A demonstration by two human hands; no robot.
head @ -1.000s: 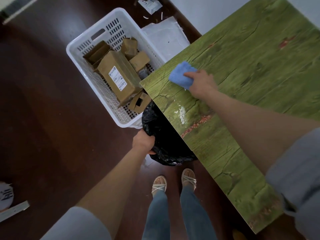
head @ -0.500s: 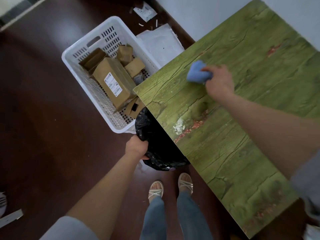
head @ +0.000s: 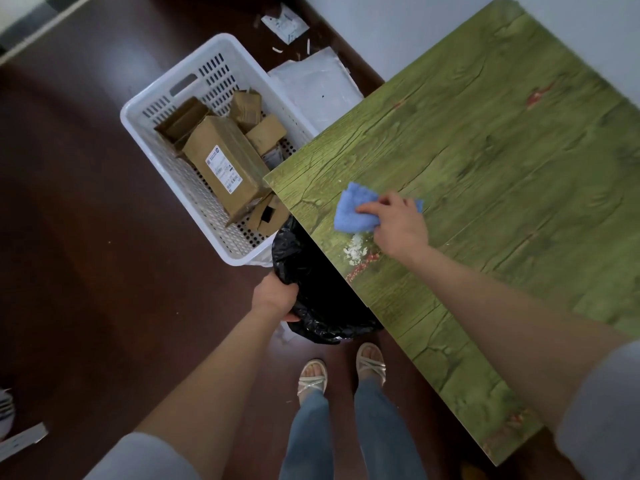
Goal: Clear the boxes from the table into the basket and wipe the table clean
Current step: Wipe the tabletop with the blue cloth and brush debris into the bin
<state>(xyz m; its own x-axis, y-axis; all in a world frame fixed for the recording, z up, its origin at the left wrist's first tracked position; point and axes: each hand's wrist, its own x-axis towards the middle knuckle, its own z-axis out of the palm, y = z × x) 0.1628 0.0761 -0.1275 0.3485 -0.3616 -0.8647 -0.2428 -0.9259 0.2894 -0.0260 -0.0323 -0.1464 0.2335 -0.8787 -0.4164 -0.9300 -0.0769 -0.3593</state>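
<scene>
Reaching across the green table [head: 485, 161], the right hand [head: 398, 225] is pressing its fingers onto a blue cloth [head: 349, 213] near the left edge; the left hand [head: 273, 299] is gripping a black bag [head: 322, 306] below.

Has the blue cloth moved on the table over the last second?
Yes. The blue cloth was further in half a second ago; now it sits just above the white crumbs, nearer the table corner.

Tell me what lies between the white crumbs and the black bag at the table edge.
Nothing visible: only bare green table separates the white crumbs from the black bag, which the left hand holds at the edge. The blue cloth sits behind them.
</scene>
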